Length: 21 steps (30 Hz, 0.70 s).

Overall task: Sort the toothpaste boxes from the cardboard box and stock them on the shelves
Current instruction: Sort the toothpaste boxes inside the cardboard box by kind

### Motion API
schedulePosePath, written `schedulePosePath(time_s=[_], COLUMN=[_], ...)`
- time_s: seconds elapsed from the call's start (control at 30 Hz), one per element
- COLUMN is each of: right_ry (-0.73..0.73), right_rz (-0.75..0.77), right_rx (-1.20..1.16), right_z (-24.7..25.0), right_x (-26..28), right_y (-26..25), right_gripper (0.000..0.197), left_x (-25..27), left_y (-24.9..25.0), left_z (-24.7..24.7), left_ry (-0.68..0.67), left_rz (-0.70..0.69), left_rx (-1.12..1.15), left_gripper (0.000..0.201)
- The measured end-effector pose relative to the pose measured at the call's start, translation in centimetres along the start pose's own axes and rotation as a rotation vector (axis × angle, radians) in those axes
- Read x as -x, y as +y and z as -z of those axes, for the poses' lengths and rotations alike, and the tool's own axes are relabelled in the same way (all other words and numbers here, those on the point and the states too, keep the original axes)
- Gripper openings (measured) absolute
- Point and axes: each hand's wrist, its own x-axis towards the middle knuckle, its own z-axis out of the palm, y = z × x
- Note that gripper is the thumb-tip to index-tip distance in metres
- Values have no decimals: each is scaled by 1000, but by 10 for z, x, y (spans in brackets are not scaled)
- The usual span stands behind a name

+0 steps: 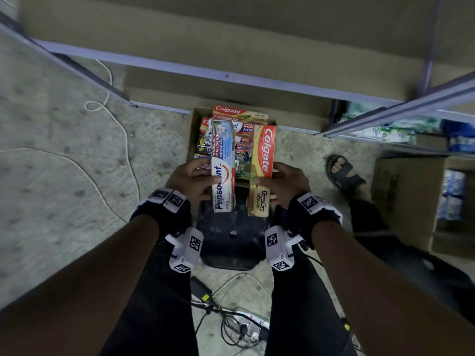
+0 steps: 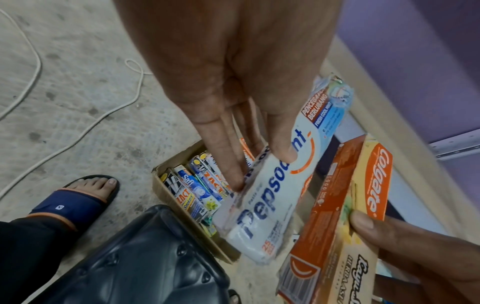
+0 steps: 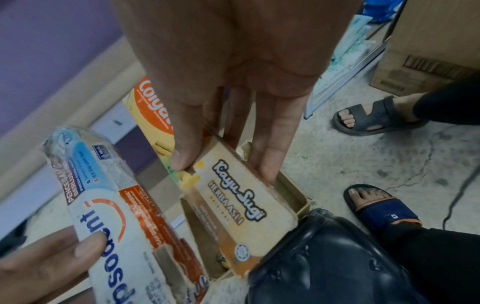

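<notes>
A: Where's the cardboard box (image 1: pixel 192 129)?
B: On the floor (image 1: pixel 64 155), just before the shelves (image 1: pixel 231 78). Pepsodent box (image 1: pixel 223 165) above its left half, Colgate box (image 1: pixel 262 170) above its right. Stool (image 1: pixel 231 242) behind it.

Speckled concrete floor (image 1: pixel 64 176) beneath me, pale-purple metal shelving (image 1: pixel 205 70) ahead.

A white cord (image 1: pixel 120 129) loops across the floor on my left; a power strip (image 1: pixel 253 323) with tangled cables lies by my feet, a large brown carton (image 1: pixel 406 199) at my right.

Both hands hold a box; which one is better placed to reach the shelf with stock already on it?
Probably the right hand, gripping the yellow Colgate box: the stocked shelf lies on its side.
</notes>
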Motion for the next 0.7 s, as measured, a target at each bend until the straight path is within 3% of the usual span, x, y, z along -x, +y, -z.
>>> schedulePosePath(time_s=[0.27, 0.7], right_ry=[-41, 11], right_rz=[108, 326], right_rx=[-49, -110], right_z=[28, 79], right_x=[94, 221], right_y=[-55, -142], right_gripper=[34, 52], left_x=[90, 220], left_y=[51, 156], left_z=[-10, -19], left_ry=[-54, -110], left_rz=[-116, -425], left_rx=[-5, -141], left_gripper=[51, 50])
